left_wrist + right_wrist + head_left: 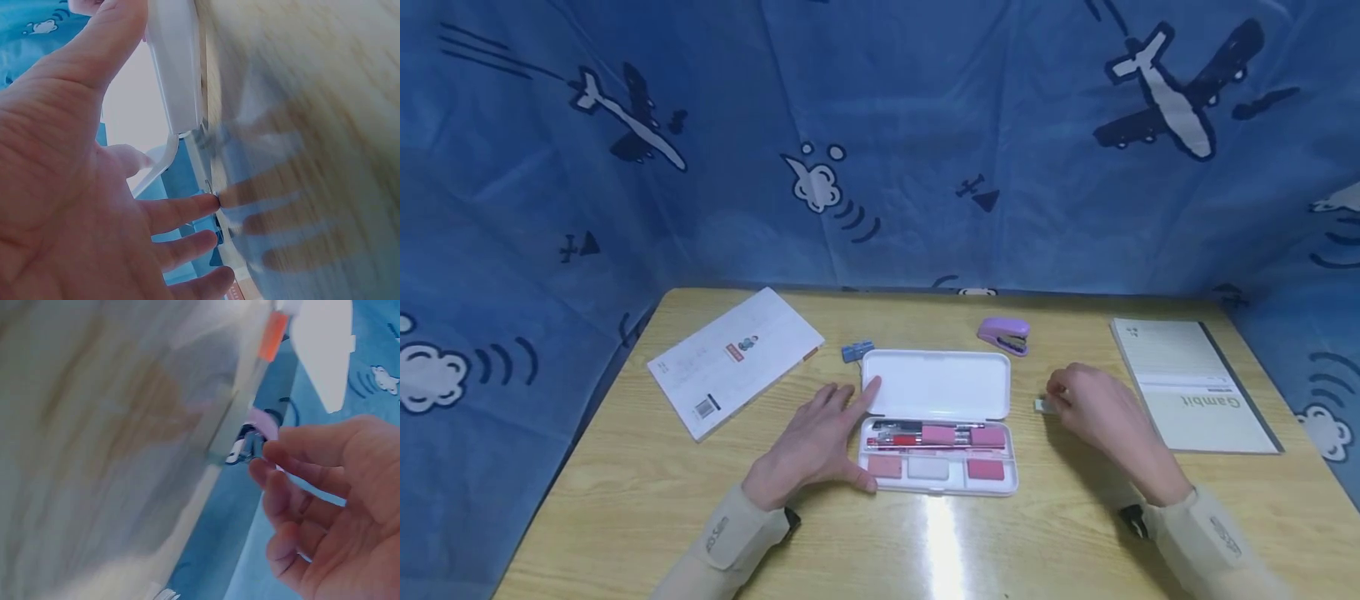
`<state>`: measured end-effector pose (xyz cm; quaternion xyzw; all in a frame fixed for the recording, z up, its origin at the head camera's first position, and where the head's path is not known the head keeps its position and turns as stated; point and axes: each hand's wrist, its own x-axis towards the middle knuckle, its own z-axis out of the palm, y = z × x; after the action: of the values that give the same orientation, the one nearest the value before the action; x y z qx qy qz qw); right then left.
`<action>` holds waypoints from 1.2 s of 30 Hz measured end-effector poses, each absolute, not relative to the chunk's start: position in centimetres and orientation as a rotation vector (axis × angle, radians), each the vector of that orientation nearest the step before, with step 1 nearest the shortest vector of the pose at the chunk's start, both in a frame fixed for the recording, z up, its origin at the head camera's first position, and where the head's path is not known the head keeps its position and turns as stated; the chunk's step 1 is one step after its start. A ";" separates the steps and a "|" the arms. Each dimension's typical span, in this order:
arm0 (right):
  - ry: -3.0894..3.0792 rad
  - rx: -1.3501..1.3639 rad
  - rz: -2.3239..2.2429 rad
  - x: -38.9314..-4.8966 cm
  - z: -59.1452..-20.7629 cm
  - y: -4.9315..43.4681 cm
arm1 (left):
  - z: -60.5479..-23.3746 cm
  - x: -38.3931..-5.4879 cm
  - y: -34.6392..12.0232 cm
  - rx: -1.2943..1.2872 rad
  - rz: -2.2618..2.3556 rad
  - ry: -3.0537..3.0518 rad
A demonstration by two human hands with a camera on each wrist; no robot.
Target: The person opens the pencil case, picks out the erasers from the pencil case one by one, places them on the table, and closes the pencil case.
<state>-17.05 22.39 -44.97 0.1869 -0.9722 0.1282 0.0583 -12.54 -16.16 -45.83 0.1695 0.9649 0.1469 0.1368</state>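
On the table, a white pencil case [936, 383] lies with its lid folded back, holding pens [891, 439] and several pink and white erasers [928, 468]. My left hand [820, 437] spreads its fingers along the case's left side, thumb by the lower corner. In the left wrist view, that hand's palm [69, 187] and straight fingers show beside the white case wall. To the right of the case, my right hand [1086, 404] bends its fingers over a small pale flat piece [1042, 406]. The right wrist view shows a narrow gap between the fingertips [265, 453] and the translucent greenish piece [231, 425].
A blue object [857, 351], perhaps a sharpener, lies behind the case's left corner. The purple stapler [1004, 335] stands farther back. A white booklet [736, 358] lies at the left and a notebook [1195, 385] at the right. Blue printed cloth [887, 167] hangs beyond the table.
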 end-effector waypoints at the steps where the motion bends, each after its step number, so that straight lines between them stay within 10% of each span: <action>1: -2.917 0.575 0.395 -16.8 -44.8 22.2 | -45.9 -12.5 -16.1 0.493 0.430 2.791; 36: -2.929 1.048 0.222 -14.5 -44.4 10.3 | -45.7 -12.5 -16.1 0.500 0.431 2.785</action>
<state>-14.46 10.29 -44.37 0.3360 -0.9391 0.0712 0.0116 -12.49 -16.15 -45.70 0.1731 0.9636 0.1492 0.1390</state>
